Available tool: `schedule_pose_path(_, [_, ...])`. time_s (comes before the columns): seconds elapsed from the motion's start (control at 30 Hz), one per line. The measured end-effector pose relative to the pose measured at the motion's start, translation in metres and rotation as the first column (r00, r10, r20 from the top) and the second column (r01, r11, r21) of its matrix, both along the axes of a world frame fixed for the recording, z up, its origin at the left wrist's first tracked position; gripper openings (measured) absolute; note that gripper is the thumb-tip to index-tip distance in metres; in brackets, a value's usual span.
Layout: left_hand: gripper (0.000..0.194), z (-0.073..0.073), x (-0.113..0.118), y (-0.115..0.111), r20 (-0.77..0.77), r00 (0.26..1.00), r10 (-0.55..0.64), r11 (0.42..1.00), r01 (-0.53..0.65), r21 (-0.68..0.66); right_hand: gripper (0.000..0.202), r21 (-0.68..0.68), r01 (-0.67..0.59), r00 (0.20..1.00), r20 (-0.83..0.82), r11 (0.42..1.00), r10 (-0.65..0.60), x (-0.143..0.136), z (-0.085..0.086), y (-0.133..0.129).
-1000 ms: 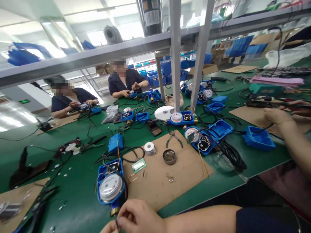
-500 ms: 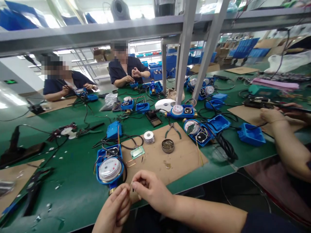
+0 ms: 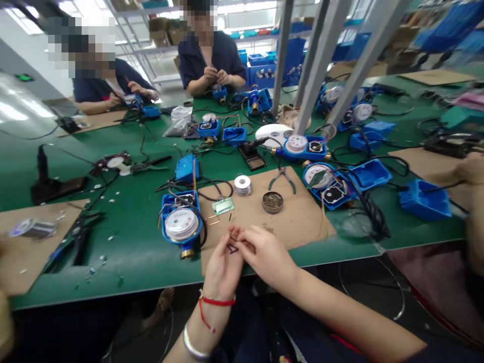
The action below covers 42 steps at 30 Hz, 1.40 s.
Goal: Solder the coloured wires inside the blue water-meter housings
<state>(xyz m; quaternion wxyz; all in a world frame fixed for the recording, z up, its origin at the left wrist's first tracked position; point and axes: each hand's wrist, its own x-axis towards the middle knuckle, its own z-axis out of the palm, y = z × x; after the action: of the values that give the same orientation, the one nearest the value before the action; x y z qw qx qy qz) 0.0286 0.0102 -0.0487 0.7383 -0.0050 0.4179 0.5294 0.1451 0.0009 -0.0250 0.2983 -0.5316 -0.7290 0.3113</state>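
From the head view, the only one here, I watch two bare hands meet over the near edge of a cardboard sheet on the green table. Half a second ago both were pinched tip to tip, the left one curled; now the left hand has rolled palm up, its fingers loosely cupped and unclenched, and a few small dark pieces show lying on them. The right hand reaches across from its own side, thumb and forefinger drawn together right at those pieces; whether they nip one, I cannot tell. The change, as I judge it, makes the left palm a little tray, leaving the right fingertips free to sort or pick, so the work in hand is fine handling of tiny parts. Nothing else on the sheet is touched: the green circuit board lies beyond the hands, near a pair of copper-coloured wires and a thin dark sliver. Farther back stand the solder spool and a round tin, with pliers behind the tin. Just left of the cardboard sits a blue meter, its brass end toward the person.
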Motion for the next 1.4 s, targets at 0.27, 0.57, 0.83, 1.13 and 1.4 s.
schedule_pose_path(0.27, [0.024, -0.002, -0.002, 0.0, 0.088, 0.989, 0.121, 0.988, -0.129, 0.088, 0.011, -0.051, -0.184, 0.983, -0.009, 0.981, 0.184, -0.002, -0.019, 0.001])
schedule_pose_path(0.57, [0.026, -0.002, -0.001, -0.006, 0.112, 0.992, 0.056, 0.99, -0.07, 0.122, 0.008, -0.172, -0.256, 0.95, 0.135, 0.951, 0.281, 0.002, -0.017, 0.012])
schedule_pose_path(0.83, [0.03, 0.0, -0.005, -0.009, 0.227, 0.971, 0.076, 0.98, -0.115, 0.162, 0.008, -0.097, -0.136, 0.99, 0.023, 0.986, 0.139, 0.004, -0.01, 0.014])
schedule_pose_path(1.13, [0.035, 0.001, -0.002, -0.015, 0.161, 0.984, 0.08, 0.973, -0.112, 0.203, 0.007, -0.062, -0.232, 0.959, 0.151, 0.971, 0.239, -0.007, -0.022, 0.01])
schedule_pose_path(1.4, [0.034, -0.004, -0.005, -0.019, 0.191, 0.98, 0.06, 0.973, -0.1, 0.208, 0.007, -0.059, -0.201, 0.973, 0.101, 0.978, 0.206, -0.003, -0.016, 0.019])
